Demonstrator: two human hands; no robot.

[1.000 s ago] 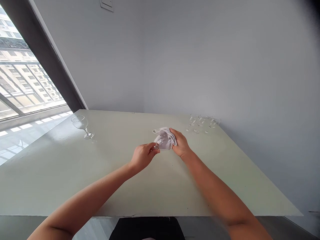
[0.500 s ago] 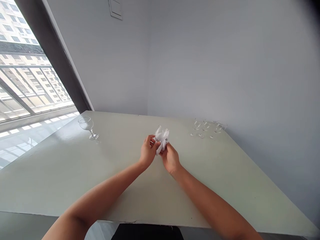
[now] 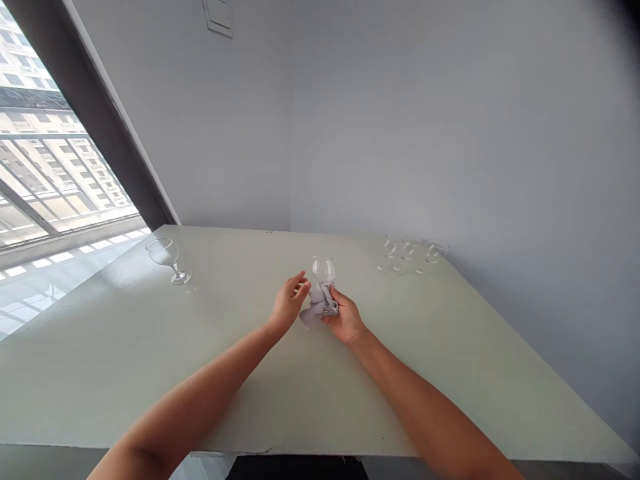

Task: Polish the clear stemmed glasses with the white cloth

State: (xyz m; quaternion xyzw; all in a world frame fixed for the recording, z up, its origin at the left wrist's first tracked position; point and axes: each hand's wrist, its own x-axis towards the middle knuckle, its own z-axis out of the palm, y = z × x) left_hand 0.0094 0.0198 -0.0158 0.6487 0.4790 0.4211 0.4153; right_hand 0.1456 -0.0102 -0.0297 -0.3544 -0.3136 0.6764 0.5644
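A clear stemmed glass (image 3: 323, 268) stands upright above the middle of the table, its bowl uncovered. Around its lower part is a light grey cloth (image 3: 318, 303), one corner hanging down to the left. My right hand (image 3: 344, 316) is closed round the cloth and the glass's lower part from the right. Just left of them is my left hand (image 3: 291, 300), its fingers apart and curved towards the cloth, holding nothing. The glass's stem and foot are mostly hidden by cloth and fingers.
On the pale table (image 3: 225, 387), a larger stemmed glass (image 3: 167, 253) stands at the far left. Several clear glasses (image 3: 407, 251) stand in a group at the back right, near the wall. A window is at the left.
The cloth has come down from the glass's bowl to its lower part. My left hand has let go and moved slightly left. The view has shifted a little.
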